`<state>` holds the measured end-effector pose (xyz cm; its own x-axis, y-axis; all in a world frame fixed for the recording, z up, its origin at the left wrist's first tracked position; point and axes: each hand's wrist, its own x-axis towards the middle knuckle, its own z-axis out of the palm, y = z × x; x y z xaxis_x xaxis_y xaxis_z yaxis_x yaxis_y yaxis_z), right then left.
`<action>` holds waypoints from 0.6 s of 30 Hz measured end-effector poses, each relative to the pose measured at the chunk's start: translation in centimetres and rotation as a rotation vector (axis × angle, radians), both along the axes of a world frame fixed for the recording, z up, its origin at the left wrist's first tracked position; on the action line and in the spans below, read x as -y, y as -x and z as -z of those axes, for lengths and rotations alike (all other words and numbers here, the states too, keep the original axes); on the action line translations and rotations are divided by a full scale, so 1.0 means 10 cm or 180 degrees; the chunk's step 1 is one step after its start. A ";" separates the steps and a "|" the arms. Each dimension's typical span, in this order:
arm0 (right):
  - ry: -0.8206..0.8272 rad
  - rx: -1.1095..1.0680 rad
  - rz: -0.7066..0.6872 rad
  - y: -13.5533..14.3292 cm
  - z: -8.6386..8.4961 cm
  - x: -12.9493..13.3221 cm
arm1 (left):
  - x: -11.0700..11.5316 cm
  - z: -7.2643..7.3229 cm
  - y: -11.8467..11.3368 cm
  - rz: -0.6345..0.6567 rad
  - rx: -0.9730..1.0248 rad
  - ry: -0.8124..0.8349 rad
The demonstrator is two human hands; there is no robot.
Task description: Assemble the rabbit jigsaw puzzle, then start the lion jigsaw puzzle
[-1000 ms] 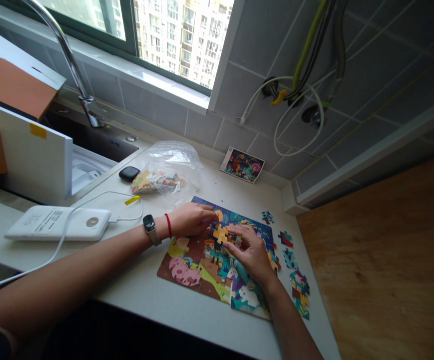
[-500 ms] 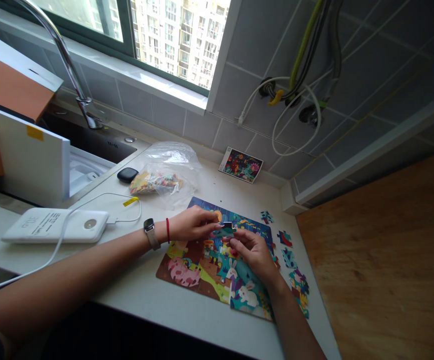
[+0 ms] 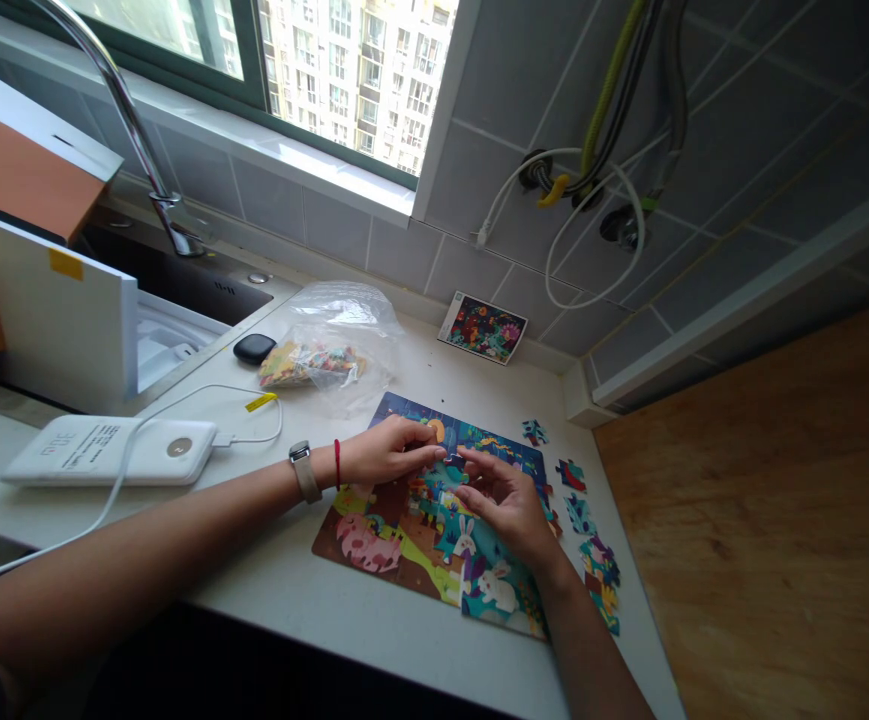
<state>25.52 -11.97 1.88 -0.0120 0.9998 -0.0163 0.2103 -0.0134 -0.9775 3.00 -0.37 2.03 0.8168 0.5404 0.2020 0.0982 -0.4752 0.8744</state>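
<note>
A partly assembled jigsaw puzzle (image 3: 365,545) with rabbits, a pink animal and a dark blue night scene lies on the counter beneath both hands. My left hand (image 3: 396,450), with a watch and a red string on its wrist, pinches the upper left edge of a teal puzzle piece (image 3: 449,474) over the middle of the puzzle. From the right, my right hand (image 3: 507,498) holds the same piece with thumb and index finger at its edges. Fingers partly hide the piece. Loose puzzle pieces (image 3: 579,514) lie in a column right of the puzzle.
A clear plastic bag (image 3: 344,320) of more pieces lies behind the puzzle, beside a black case (image 3: 255,348). A picture card (image 3: 483,328) leans at the wall. A white power bank (image 3: 111,450) with a cable is at left, near the sink (image 3: 239,300). A wooden panel (image 3: 764,500) borders the right.
The puzzle piece has gone from tilted up to lying flatter and lower between my hands. My right thumb and index finger have spread wider; my left hand has barely shifted.
</note>
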 end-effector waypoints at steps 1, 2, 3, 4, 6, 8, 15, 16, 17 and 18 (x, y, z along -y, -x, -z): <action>-0.0028 0.0031 0.0008 0.00 -0.01 0.00 | 0.00 0.01 0.00 -0.0008 0.0006 0.0010; -0.0078 0.0055 0.0040 0.00 -0.03 -0.01 | 0.00 0.01 -0.01 -0.0022 0.0010 0.0019; -0.0144 0.0075 0.0101 0.00 -0.05 -0.01 | 0.00 0.02 -0.01 -0.0041 0.0004 0.0027; -0.0219 0.0094 0.0192 0.00 -0.07 -0.02 | 0.00 0.03 -0.01 -0.0059 -0.0007 0.0031; -0.0350 0.0121 0.0440 -0.03 -0.12 -0.03 | 0.00 0.04 -0.02 -0.0080 -0.0025 0.0032; -0.0414 0.0116 0.0717 -0.06 -0.16 -0.04 | 0.00 0.04 -0.01 -0.0083 -0.0032 0.0009; -0.0602 -0.0084 0.1399 -0.18 -0.15 -0.05 | -0.02 0.08 -0.01 -0.0149 0.0006 -0.0097; -0.0611 -0.0120 0.1444 -0.19 -0.15 -0.05 | -0.02 0.08 -0.01 -0.0154 0.0004 -0.0073; -0.0601 -0.0142 0.1453 -0.19 -0.15 -0.05 | -0.02 0.09 -0.01 -0.0150 -0.0004 -0.0059; -0.0569 -0.0143 0.1414 -0.19 -0.15 -0.05 | -0.02 0.09 -0.01 -0.0139 -0.0012 -0.0063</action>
